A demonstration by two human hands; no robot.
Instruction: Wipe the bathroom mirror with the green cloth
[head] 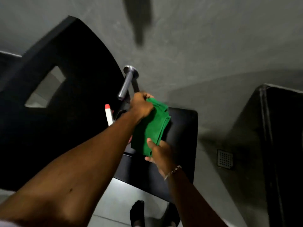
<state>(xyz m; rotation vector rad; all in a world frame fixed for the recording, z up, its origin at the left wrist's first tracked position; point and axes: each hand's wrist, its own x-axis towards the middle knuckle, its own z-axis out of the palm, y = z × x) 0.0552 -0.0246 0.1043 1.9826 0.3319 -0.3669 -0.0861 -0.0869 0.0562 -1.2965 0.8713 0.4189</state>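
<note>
A folded green cloth (152,126) hangs between my two hands at the centre of the head view. My left hand (141,106) is closed on its upper end, just below a chrome wall rod (126,82). My right hand (158,153), with a bracelet at the wrist, pinches the cloth's lower edge with thumb on top. The cloth sits above a black flat surface (182,131). No mirror is visible in this view.
A white spray bottle with a red tip (108,114) stands just left of my left forearm. A large black shape (57,95) fills the left, another dark edge (278,128) the right. Grey wall behind, a floor drain (225,158), my feet (137,212) below.
</note>
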